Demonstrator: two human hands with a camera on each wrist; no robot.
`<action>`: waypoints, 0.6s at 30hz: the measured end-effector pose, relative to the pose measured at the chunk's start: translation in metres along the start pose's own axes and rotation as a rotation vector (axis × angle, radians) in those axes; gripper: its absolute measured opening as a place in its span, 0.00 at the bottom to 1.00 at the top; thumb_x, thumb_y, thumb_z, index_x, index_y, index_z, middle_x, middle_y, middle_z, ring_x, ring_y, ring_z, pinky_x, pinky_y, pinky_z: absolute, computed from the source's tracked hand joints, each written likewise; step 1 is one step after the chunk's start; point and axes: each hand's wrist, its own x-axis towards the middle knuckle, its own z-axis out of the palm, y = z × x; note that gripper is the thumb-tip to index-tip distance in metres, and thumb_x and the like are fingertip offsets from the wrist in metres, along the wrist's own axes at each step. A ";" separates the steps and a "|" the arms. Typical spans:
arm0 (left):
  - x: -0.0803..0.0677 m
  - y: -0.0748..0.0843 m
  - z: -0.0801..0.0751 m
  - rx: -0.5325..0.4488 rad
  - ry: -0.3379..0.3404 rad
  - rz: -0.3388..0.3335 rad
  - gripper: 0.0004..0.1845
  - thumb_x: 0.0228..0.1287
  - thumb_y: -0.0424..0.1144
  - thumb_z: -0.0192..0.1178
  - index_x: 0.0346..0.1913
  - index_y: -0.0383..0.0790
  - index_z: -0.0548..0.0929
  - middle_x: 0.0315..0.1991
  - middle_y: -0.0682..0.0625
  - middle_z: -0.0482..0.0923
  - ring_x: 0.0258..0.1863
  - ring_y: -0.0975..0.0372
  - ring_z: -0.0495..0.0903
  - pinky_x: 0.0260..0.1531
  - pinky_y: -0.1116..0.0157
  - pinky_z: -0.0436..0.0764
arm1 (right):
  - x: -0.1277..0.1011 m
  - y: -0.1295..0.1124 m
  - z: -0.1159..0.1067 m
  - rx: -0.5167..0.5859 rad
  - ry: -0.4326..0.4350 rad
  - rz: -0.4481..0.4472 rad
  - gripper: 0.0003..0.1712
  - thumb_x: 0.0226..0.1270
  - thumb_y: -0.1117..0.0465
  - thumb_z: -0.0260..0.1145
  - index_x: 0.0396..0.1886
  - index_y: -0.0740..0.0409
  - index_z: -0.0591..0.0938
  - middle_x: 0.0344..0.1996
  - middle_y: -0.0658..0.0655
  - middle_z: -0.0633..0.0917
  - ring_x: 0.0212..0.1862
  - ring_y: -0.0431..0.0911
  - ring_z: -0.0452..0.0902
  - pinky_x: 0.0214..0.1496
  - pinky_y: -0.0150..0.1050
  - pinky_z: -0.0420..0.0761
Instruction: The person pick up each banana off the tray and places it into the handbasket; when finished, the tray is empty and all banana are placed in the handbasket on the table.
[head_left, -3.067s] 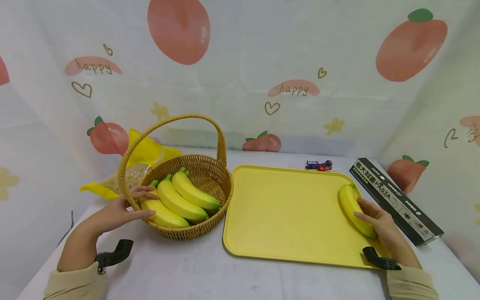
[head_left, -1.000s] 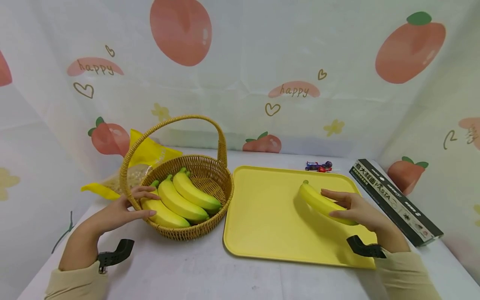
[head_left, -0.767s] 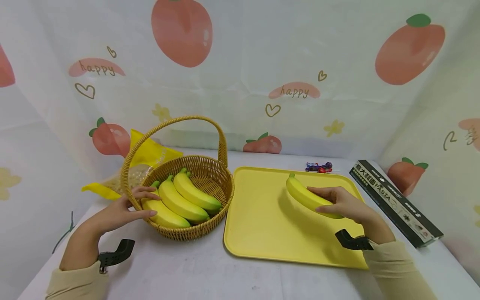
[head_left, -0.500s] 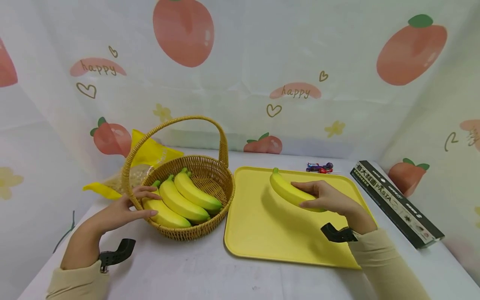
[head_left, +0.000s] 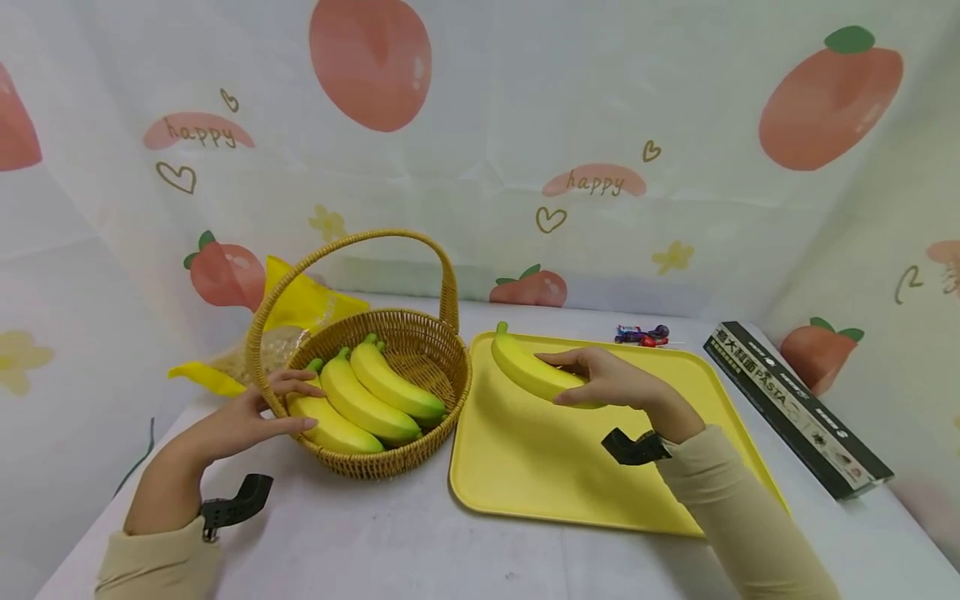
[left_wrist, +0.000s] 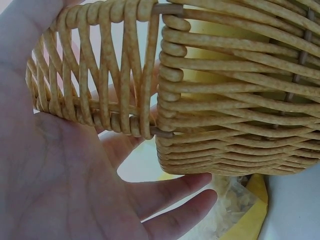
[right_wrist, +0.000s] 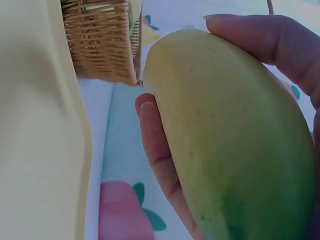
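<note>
Banana (head_left: 528,372) sits up in the air in the right hand (head_left: 615,383), whose fingers (right_wrist: 160,150) curl round it, above the yellow tray (head_left: 540,467) near the basket (head_left: 408,437). The left hand (head_left: 240,421) lies flat on the basket's side with straight fingers. Three bananas (head_left: 360,400) lie in it. Farther back are candies (head_left: 639,334).

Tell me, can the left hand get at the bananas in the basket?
Probably yes. The left hand rests on the basket rim, its fingers beside the nearest banana. The basket is open on top; only the handle arches over it.
</note>
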 end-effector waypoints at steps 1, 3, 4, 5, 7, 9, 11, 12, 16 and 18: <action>0.000 0.000 0.000 -0.001 0.000 -0.003 0.20 0.60 0.46 0.61 0.55 0.47 0.77 0.66 0.41 0.59 0.64 0.40 0.57 0.49 0.41 0.70 | 0.003 -0.002 0.001 -0.002 -0.003 0.002 0.35 0.60 0.61 0.66 0.66 0.64 0.65 0.47 0.59 0.80 0.33 0.37 0.72 0.35 0.29 0.73; 0.000 0.000 0.000 -0.002 0.000 -0.005 0.20 0.60 0.46 0.61 0.55 0.47 0.77 0.66 0.40 0.59 0.64 0.40 0.57 0.49 0.41 0.69 | 0.009 -0.005 0.002 -0.010 -0.008 0.005 0.35 0.60 0.61 0.66 0.66 0.63 0.66 0.53 0.61 0.79 0.35 0.38 0.73 0.37 0.30 0.74; 0.000 0.000 -0.001 -0.004 0.001 -0.003 0.20 0.60 0.46 0.61 0.55 0.47 0.77 0.66 0.40 0.59 0.64 0.40 0.56 0.49 0.41 0.69 | 0.013 -0.007 0.003 -0.010 -0.013 0.007 0.35 0.60 0.61 0.65 0.66 0.64 0.66 0.56 0.62 0.77 0.36 0.38 0.73 0.38 0.30 0.74; 0.000 0.001 -0.001 -0.003 0.001 0.002 0.20 0.60 0.46 0.61 0.55 0.46 0.77 0.66 0.40 0.59 0.64 0.40 0.57 0.48 0.41 0.70 | 0.016 -0.009 0.005 -0.013 -0.015 0.010 0.35 0.60 0.61 0.65 0.66 0.63 0.66 0.58 0.63 0.75 0.37 0.39 0.73 0.39 0.30 0.74; 0.000 0.001 -0.001 -0.005 0.003 -0.002 0.20 0.60 0.46 0.61 0.55 0.47 0.77 0.66 0.40 0.59 0.64 0.40 0.57 0.49 0.41 0.69 | 0.023 -0.014 0.008 -0.024 -0.020 0.018 0.35 0.59 0.62 0.65 0.66 0.62 0.66 0.58 0.62 0.75 0.38 0.41 0.73 0.39 0.30 0.73; 0.000 0.002 -0.001 -0.007 0.003 -0.001 0.20 0.60 0.47 0.61 0.54 0.46 0.77 0.66 0.40 0.59 0.64 0.40 0.57 0.49 0.41 0.69 | 0.030 -0.018 0.011 -0.035 -0.023 0.022 0.35 0.59 0.63 0.65 0.66 0.60 0.66 0.56 0.60 0.77 0.38 0.42 0.72 0.39 0.31 0.73; 0.001 0.002 0.000 -0.009 0.000 -0.010 0.20 0.60 0.47 0.61 0.54 0.47 0.77 0.66 0.41 0.59 0.64 0.40 0.57 0.50 0.40 0.69 | 0.037 -0.021 0.013 -0.049 -0.031 0.013 0.35 0.59 0.62 0.64 0.67 0.60 0.66 0.49 0.58 0.80 0.36 0.43 0.71 0.37 0.32 0.72; 0.001 0.002 0.001 -0.009 0.000 -0.016 0.20 0.60 0.48 0.61 0.54 0.47 0.77 0.66 0.41 0.59 0.64 0.40 0.57 0.50 0.40 0.68 | 0.040 -0.023 0.014 -0.056 -0.035 0.008 0.35 0.59 0.62 0.64 0.67 0.59 0.66 0.44 0.57 0.81 0.34 0.43 0.70 0.36 0.32 0.72; 0.001 0.002 0.001 -0.009 -0.004 -0.022 0.20 0.60 0.48 0.61 0.54 0.47 0.76 0.66 0.41 0.59 0.64 0.40 0.57 0.50 0.39 0.68 | 0.053 -0.029 0.019 -0.077 -0.060 -0.030 0.35 0.61 0.61 0.65 0.67 0.58 0.65 0.30 0.54 0.78 0.30 0.42 0.68 0.33 0.33 0.71; 0.001 0.002 0.000 -0.008 -0.004 -0.024 0.20 0.60 0.48 0.61 0.55 0.47 0.76 0.66 0.41 0.59 0.64 0.40 0.57 0.50 0.39 0.68 | 0.060 -0.033 0.021 -0.085 -0.077 -0.040 0.35 0.61 0.61 0.65 0.68 0.57 0.65 0.31 0.53 0.77 0.30 0.42 0.68 0.35 0.32 0.70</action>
